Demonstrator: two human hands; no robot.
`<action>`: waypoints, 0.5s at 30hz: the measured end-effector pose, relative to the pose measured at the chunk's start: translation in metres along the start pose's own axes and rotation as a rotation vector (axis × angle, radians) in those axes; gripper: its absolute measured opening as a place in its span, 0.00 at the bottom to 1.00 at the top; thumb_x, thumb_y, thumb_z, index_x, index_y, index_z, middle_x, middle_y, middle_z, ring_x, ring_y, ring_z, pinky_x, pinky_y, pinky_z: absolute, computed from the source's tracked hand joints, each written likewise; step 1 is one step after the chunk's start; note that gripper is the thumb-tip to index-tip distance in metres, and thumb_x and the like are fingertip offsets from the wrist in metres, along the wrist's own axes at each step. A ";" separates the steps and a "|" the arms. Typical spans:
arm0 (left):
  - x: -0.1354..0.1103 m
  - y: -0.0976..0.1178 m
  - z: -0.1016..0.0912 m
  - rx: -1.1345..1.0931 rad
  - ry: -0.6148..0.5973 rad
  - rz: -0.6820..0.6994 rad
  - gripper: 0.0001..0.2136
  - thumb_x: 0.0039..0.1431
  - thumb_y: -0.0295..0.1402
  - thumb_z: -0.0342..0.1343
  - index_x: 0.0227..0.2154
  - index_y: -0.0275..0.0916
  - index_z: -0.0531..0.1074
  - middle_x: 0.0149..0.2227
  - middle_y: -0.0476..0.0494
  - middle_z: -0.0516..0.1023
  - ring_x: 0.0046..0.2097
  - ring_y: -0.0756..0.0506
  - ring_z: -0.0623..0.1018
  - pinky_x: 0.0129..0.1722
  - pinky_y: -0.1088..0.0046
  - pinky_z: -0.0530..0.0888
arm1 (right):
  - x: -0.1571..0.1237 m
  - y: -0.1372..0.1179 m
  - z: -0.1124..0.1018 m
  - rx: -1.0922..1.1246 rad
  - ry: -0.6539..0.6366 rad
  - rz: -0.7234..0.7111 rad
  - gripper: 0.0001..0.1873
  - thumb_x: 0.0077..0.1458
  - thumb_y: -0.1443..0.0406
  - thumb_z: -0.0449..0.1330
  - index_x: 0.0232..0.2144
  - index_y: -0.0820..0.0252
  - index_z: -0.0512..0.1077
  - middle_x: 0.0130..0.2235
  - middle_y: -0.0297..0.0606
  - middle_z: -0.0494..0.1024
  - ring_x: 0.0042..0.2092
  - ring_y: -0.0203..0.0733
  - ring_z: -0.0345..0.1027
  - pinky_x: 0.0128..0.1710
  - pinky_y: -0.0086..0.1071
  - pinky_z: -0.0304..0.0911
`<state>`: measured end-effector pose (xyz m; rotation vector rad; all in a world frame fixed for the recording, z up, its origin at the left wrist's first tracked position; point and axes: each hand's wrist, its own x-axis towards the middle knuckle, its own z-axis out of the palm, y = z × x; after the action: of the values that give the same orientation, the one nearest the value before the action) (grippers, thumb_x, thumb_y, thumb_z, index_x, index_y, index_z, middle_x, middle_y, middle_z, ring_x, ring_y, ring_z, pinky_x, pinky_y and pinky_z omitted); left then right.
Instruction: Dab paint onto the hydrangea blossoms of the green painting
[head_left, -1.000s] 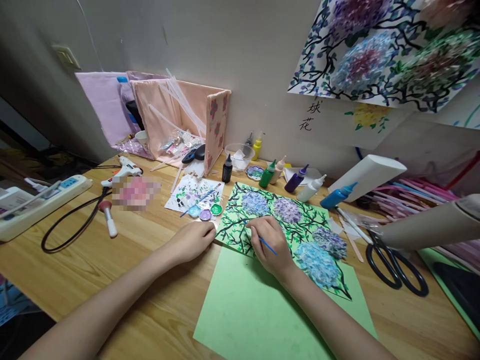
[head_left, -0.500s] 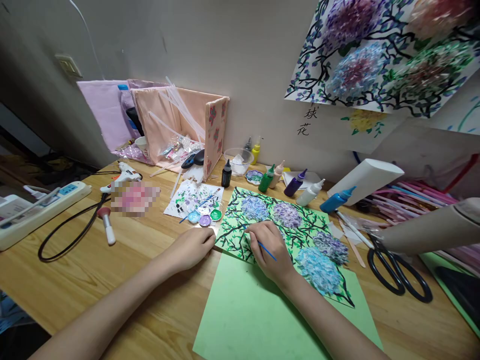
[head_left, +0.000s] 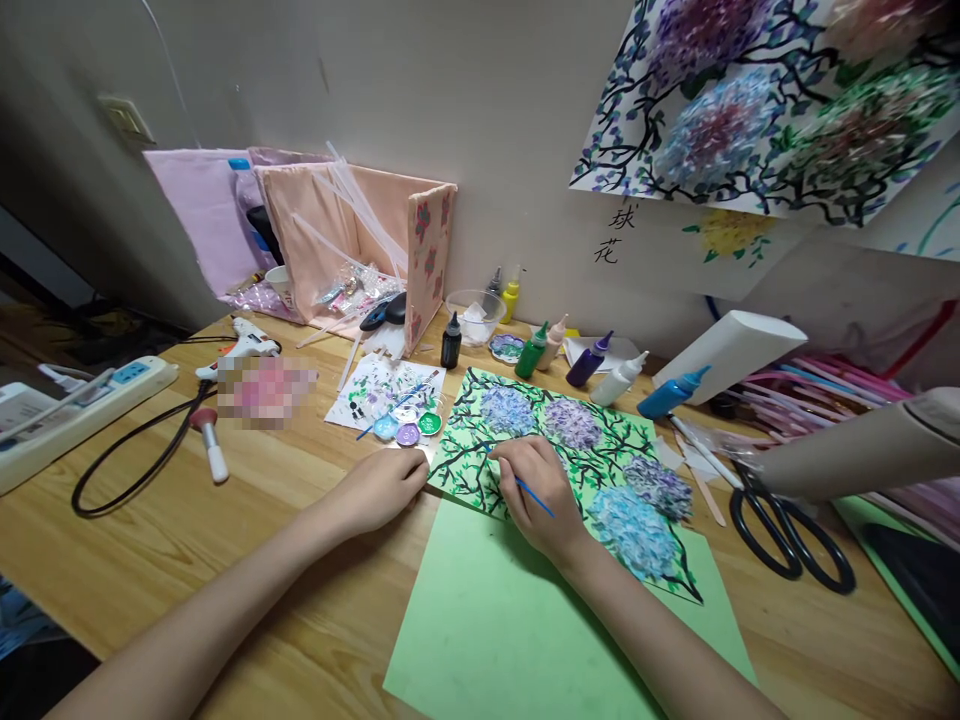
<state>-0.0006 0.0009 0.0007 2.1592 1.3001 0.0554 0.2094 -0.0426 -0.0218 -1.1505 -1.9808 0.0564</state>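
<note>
My right hand is closed around a thin blue paintbrush, its tip end over the left part of the painting. The painting is on green paper, with black branches, green leaves and raised blue and purple flowers. It overlaps a plain green sheet. My left hand rests on the table by the painting's left edge, fingers curled together. Its fingertips are partly hidden, so whatever they hold cannot be made out. Just beyond it are the paint wells, holding blue, purple and green paint, with a second brush alongside.
Behind the painting stand paint bottles, among them green, purple and blue. Black-handled scissors lie at right. A glue gun and power strip are at left. A pink fabric box stands against the wall.
The view has shifted slightly, so most things sit a little higher in it. Both hands keep nearly the same pose, and the brush stays at the same part of the painting.
</note>
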 end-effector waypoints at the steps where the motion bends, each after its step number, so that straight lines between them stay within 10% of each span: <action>1: 0.000 0.000 0.000 -0.004 -0.001 0.003 0.16 0.61 0.39 0.37 0.23 0.39 0.62 0.27 0.47 0.71 0.30 0.48 0.69 0.29 0.74 0.61 | 0.000 0.000 0.000 -0.005 0.000 0.004 0.07 0.56 0.73 0.49 0.35 0.61 0.66 0.33 0.40 0.73 0.38 0.42 0.60 0.39 0.37 0.60; 15: 0.000 -0.002 0.001 -0.025 -0.007 0.004 0.16 0.60 0.39 0.37 0.23 0.39 0.63 0.27 0.47 0.71 0.30 0.48 0.69 0.30 0.74 0.61 | -0.002 0.002 0.000 0.005 0.009 0.012 0.08 0.56 0.73 0.49 0.34 0.59 0.66 0.32 0.39 0.73 0.37 0.42 0.61 0.38 0.38 0.60</action>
<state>-0.0019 0.0016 -0.0014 2.1392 1.2853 0.0652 0.2114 -0.0428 -0.0234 -1.1575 -1.9655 0.0620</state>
